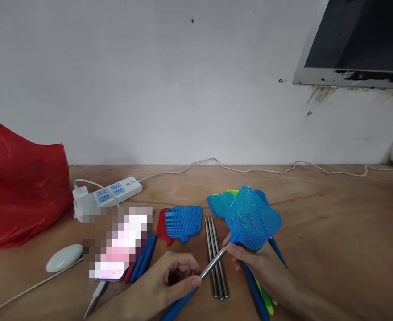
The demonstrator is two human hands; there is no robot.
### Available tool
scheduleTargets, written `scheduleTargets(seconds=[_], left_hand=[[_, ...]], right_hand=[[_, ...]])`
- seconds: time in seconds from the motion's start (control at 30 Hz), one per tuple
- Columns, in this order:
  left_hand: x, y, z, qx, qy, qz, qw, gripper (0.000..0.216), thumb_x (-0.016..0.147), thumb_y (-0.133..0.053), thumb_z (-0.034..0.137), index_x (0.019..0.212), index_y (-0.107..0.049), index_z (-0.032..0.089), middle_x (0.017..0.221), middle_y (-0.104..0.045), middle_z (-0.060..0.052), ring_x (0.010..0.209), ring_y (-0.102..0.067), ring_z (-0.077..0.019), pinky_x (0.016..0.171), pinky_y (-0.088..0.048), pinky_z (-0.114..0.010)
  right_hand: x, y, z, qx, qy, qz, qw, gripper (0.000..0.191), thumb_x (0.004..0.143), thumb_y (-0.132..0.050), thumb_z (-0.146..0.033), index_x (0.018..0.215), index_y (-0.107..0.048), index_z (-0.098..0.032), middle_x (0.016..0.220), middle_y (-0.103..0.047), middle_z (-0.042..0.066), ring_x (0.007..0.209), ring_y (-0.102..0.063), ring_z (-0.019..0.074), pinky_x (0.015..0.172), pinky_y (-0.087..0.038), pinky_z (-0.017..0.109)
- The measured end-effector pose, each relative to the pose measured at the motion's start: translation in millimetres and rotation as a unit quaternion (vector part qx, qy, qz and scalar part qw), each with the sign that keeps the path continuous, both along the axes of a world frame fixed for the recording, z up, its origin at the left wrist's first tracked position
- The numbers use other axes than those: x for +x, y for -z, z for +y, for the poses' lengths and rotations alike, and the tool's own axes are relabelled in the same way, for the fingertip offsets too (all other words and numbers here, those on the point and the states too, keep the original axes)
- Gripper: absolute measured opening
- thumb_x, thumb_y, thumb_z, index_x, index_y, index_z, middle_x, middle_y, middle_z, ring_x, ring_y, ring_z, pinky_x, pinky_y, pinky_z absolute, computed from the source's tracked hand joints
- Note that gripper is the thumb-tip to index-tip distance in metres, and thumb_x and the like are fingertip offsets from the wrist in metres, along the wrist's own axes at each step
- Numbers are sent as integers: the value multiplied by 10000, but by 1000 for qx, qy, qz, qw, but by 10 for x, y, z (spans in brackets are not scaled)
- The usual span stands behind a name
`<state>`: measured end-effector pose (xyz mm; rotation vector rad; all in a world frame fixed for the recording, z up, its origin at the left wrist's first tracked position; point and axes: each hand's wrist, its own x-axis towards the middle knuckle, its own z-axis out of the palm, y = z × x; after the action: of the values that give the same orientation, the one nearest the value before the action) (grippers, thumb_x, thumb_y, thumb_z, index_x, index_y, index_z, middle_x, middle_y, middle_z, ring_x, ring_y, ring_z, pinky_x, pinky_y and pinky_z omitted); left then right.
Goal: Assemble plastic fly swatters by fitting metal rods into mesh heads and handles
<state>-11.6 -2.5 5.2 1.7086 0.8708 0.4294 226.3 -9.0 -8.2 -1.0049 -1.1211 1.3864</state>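
My left hand (174, 281) is closed around the metal rod (213, 264) of a fly swatter, where it meets the blue handle (179, 305). At the rod's other end, my right hand (250, 258) pinches the neck of the blue mesh fly swatter head (252, 218). Whether rod and head are fully joined is hidden by the fingers. Several loose steel rods (215, 258) lie side by side between my hands. Behind the held head, partly covered, are more swatter heads, including a teal one (216, 205). Blue swatter heads (183, 220) overlap a red one (162, 225) left of the rods.
Blue and red handles (144, 258) lie beside a pixelated phone (121, 245) with a charging cable. A white power strip (117, 191), a white mouse-shaped device (64, 257) and a red plastic bag (22, 187) stand left. A white cord (256, 170) runs along the wall.
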Motion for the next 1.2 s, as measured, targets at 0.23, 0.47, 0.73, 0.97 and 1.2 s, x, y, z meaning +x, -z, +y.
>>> scheduleTargets(seconds=[0.23,0.47,0.73,0.97,1.2], left_hand=[[-22,-10,9,-13,-10,-3,1000,486,883,-523,684,839,-528,200,761,-403,35,721,-361,-154,652,-306,-269],[-27,3,14,18,-37,12,999,465,887,-524,666,819,-524,205,774,-420,32,720,-384,-155,651,-319,-269],[-19,-2,21,-28,-25,-30,999,460,909,-527,657,856,-520,200,761,-559,21,641,-469,-125,594,-403,-239],[-44,130,11,-66,-22,-48,996,444,963,-434,658,1001,-459,217,595,-568,60,444,-425,-85,408,-323,-172],[-45,97,19,-26,-56,29,998,521,907,-480,704,980,-576,197,675,-482,51,531,-406,-107,435,-345,-198]], right_hand=[[20,-20,14,49,57,9,997,256,740,-812,-455,786,-702,-229,683,-612,-9,552,-519,135,559,-473,284],[6,-116,50,3,121,107,987,298,605,-912,-411,738,-707,-240,778,-649,18,576,-492,135,503,-452,267],[28,-166,92,-18,146,137,980,355,543,-953,-383,684,-682,-204,662,-599,-16,552,-462,98,499,-427,223],[78,-149,148,-55,141,148,977,335,578,-933,-401,736,-743,-174,644,-642,-3,551,-522,98,469,-422,199],[174,-149,220,-19,222,188,956,322,672,-855,-455,636,-672,-193,582,-679,10,533,-612,139,457,-479,219]])
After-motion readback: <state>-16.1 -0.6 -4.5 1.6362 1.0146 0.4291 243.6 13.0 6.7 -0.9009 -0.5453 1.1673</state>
